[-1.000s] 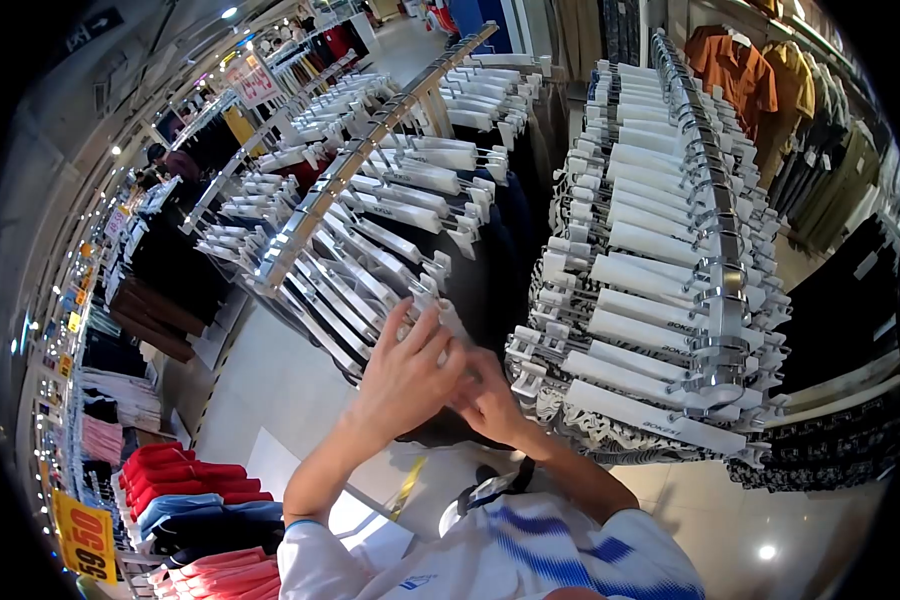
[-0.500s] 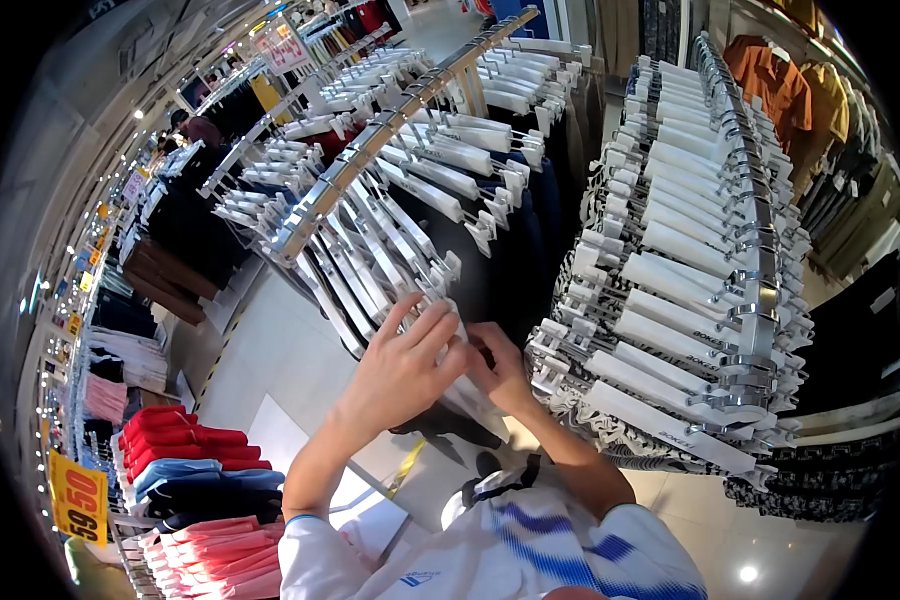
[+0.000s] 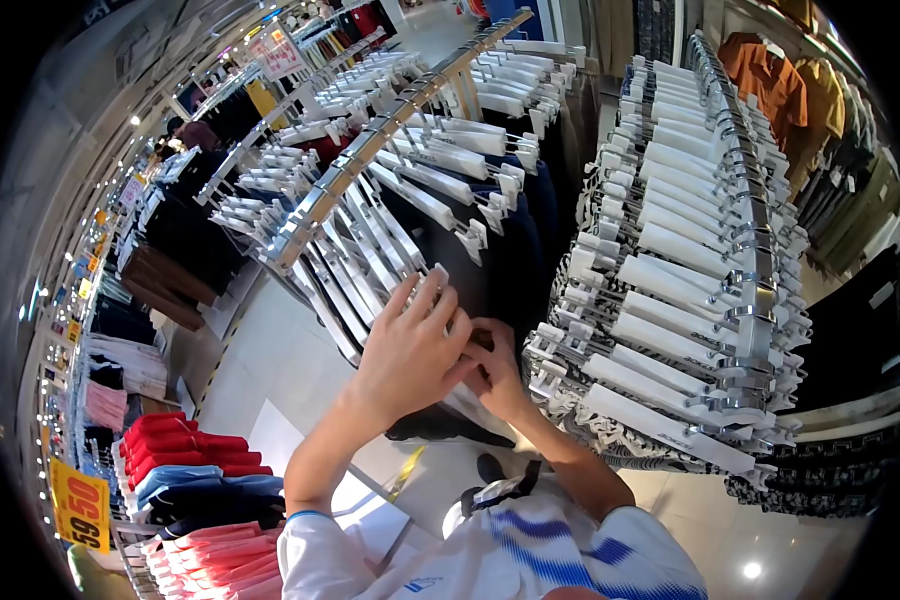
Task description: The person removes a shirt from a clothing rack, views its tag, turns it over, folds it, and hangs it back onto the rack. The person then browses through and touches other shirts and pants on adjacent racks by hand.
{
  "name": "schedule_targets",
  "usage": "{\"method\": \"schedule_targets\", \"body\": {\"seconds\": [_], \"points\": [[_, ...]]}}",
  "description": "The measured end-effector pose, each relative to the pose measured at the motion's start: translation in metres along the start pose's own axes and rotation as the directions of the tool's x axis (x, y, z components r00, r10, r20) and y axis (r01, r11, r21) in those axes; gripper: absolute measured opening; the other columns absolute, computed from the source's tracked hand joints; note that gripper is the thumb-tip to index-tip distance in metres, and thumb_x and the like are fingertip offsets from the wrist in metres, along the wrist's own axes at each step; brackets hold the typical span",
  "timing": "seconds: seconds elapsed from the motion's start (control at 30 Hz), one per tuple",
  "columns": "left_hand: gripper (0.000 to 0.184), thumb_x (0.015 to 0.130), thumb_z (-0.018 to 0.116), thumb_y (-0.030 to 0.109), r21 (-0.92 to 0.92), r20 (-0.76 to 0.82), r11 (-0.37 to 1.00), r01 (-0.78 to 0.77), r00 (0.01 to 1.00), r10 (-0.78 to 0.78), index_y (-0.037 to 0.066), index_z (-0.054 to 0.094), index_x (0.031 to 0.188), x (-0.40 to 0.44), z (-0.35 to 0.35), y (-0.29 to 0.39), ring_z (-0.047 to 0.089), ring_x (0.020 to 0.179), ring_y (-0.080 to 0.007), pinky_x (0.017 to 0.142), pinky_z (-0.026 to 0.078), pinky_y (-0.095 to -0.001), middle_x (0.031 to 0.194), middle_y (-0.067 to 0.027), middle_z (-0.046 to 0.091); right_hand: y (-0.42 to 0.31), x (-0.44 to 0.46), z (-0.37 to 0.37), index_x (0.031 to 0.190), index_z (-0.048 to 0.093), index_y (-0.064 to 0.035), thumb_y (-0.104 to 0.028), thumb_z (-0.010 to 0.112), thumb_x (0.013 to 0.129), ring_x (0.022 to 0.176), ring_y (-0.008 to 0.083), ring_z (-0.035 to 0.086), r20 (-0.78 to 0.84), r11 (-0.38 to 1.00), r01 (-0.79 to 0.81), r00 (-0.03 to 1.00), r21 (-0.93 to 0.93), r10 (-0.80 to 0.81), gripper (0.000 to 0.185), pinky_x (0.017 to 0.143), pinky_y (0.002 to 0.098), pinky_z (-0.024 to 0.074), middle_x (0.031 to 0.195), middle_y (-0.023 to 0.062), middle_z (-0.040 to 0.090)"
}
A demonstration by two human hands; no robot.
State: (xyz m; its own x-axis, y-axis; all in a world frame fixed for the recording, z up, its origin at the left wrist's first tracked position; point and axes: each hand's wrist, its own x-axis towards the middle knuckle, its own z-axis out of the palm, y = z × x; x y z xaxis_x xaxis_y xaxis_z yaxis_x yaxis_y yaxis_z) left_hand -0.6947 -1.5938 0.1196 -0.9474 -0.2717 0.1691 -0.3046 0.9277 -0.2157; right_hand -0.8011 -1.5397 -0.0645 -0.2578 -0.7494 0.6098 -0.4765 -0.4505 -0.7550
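My left hand is bent over the near end of a white clip hanger on the middle rack, its fingers by the clip. Its thumb side meets my right hand, whose fingers are pinched together; what is between them is hidden. Dark garments hang from the hangers just beyond my hands. Below my hands, black cloth hangs near the floor. More white clip hangers crowd the metal rail above.
Close on my right, a second rail carries many white hangers with black-and-white patterned garments. Folded red clothes and pink clothes are at lower left, beside a yellow price sign. Orange shirts hang at upper right.
My left hand has shifted slightly up, its fingers more spread over the hanger end. My right hand has moved a little left, and its fingers now meet the left thumb. The view has shifted slightly.
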Motion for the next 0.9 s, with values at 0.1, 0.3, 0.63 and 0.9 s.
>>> {"method": "schedule_targets", "body": {"seconds": [0.1, 0.3, 0.63, 0.9], "points": [[0.038, 0.076, 0.070, 0.034, 0.071, 0.019, 0.997, -0.025, 1.000, 0.024, 0.000, 0.060, 0.091, 0.000, 0.001, 0.000, 0.043, 0.125, -0.0338, 0.107, 0.032, -0.0458, 0.117, -0.0139, 0.054, -0.003, 0.006, -0.004, 0.114, 0.060, -0.0059, 0.002, 0.061, 0.078, 0.111, 0.0336, 0.044, -0.152, 0.985, -0.121, 0.983, -0.121, 0.102, 0.037, 0.095, 0.0399, 0.0384, 0.128, 0.0174, 0.039], [0.035, 0.075, 0.070, 0.031, 0.035, -0.018, 0.999, -0.042, 0.999, 0.043, 0.000, 0.060, 0.089, -0.002, 0.001, -0.004, 0.044, 0.124, -0.0338, 0.104, 0.035, -0.0450, 0.119, -0.0137, 0.054, 0.025, 0.013, 0.008, 0.133, 0.042, 0.0010, -0.013, 0.063, 0.084, 0.119, 0.0380, 0.046, -0.301, 0.981, -0.177, 0.943, -0.082, 0.145, 0.055, 0.099, 0.0439, 0.0388, 0.132, 0.0216, 0.045], [0.038, 0.075, 0.071, 0.029, -0.017, -0.077, 0.998, -0.059, 0.995, 0.057, -0.001, 0.057, 0.092, 0.008, -0.007, -0.006, 0.044, 0.122, -0.0352, 0.102, 0.036, -0.0471, 0.126, -0.0177, 0.049, 0.014, 0.000, 0.019, 0.119, 0.052, -0.0001, 0.005, 0.058, 0.080, 0.103, 0.0366, 0.057, -0.073, 0.985, -0.075, 0.993, 0.157, 0.088, 0.039, 0.087, 0.0370, 0.0462, 0.114, 0.0189, 0.056], [0.049, 0.072, 0.073, 0.035, 0.076, -0.098, 0.997, -0.028, 0.995, 0.035, -0.002, 0.057, 0.100, 0.024, -0.002, -0.012, 0.039, 0.128, -0.0376, 0.107, 0.029, -0.0499, 0.134, -0.0168, 0.045, 0.005, 0.004, 0.009, 0.115, 0.054, -0.0049, 0.001, 0.057, 0.083, 0.096, 0.0343, 0.056, 0.023, 0.974, -0.090, 0.996, 0.210, 0.087, 0.033, 0.082, 0.0384, 0.0463, 0.112, 0.0153, 0.054]]}}
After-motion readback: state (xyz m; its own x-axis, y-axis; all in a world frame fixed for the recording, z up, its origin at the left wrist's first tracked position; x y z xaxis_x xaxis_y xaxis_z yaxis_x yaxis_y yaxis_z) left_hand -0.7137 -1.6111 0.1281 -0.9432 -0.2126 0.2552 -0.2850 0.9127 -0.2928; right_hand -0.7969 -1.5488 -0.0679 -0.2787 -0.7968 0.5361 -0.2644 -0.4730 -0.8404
